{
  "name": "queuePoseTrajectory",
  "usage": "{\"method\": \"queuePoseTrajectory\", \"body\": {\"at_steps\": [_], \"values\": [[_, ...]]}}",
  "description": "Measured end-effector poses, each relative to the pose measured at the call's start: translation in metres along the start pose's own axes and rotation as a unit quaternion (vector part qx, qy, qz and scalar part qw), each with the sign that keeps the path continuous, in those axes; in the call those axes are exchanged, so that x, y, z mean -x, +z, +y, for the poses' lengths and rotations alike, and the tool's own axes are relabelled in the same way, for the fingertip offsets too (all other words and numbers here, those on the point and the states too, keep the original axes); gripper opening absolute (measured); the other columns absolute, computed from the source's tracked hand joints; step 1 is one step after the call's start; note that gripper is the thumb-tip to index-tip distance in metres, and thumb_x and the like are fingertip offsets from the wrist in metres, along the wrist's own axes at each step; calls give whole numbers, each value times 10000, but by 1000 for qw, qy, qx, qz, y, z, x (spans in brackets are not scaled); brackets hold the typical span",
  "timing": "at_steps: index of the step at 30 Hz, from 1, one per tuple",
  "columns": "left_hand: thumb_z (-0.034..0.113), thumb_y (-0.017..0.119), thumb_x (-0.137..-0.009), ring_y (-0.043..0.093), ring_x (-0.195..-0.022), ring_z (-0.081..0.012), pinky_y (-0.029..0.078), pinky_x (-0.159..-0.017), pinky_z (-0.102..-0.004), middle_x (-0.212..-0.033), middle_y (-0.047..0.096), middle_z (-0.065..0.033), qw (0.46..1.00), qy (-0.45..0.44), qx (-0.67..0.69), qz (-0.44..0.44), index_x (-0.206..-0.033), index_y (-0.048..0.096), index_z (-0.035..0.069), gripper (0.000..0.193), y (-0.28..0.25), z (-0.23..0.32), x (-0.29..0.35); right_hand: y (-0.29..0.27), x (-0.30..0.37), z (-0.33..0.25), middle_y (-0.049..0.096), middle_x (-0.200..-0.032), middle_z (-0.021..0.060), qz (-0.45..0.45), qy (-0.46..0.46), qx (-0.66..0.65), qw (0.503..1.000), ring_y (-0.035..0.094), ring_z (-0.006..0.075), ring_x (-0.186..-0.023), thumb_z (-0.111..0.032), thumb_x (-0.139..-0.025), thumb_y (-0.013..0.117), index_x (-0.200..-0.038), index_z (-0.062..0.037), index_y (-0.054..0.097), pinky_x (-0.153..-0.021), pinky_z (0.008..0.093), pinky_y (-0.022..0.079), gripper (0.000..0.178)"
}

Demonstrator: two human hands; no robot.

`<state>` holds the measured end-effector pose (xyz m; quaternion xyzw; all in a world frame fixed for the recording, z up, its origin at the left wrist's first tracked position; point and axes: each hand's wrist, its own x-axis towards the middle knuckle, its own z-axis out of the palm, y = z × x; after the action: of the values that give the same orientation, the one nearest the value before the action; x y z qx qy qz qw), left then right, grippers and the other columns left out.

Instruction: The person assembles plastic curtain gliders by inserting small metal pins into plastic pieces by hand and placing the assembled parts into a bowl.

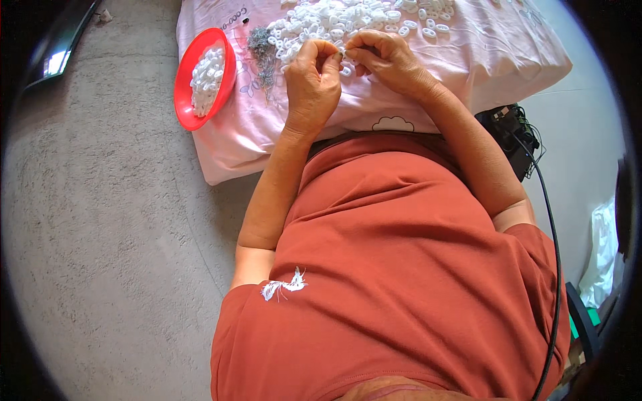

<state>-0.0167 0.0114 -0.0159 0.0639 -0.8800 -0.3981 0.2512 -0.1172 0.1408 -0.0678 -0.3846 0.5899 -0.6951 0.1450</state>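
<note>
My left hand [311, 90] and my right hand [389, 63] meet fingertip to fingertip over the near side of a heap of small white oval plastic pieces [334, 21]. Both are closed in a pinch. Whatever sits between the fingertips is tiny and mostly covered by them, so I cannot make it out. Just left of my left hand lies a tangled pile of small silvery metal bits [261, 45], too fine to tell apart. A red bowl [181, 100] holding more white plastic pieces [208, 77] stands at the left, beside the silvery pile.
A pink patterned cloth [231, 157] covers the table and hangs over its near edge. Some white ovals [429, 32] lie loose right of the heap. Black equipment with cables [511, 137] is below the table's right side. One black cable [557, 267] runs down past my right arm.
</note>
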Motion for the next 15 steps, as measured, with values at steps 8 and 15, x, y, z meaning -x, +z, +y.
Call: {"method": "queuePoseTrajectory", "body": {"at_steps": [8,15], "values": [[16,575,-966,643,-764,-102,541,-703,-234,-875,651,-54,996,-58,49,-35,-973,587,-6,26,-7,2,2,0,0,-5,659,-722,73,-5,-1,13,1000,630,102,-649,-127,-946,623,-963,21,666,-618,270,522,155],[44,603,-944,651,-680,-118,527,-625,-268,-755,659,-57,996,-53,73,-7,-924,602,3,45,-3,2,1,1,-1,1,656,-718,66,-14,1,-17,1000,625,103,-645,-130,-951,620,-963,24,662,-618,265,522,160]]}}
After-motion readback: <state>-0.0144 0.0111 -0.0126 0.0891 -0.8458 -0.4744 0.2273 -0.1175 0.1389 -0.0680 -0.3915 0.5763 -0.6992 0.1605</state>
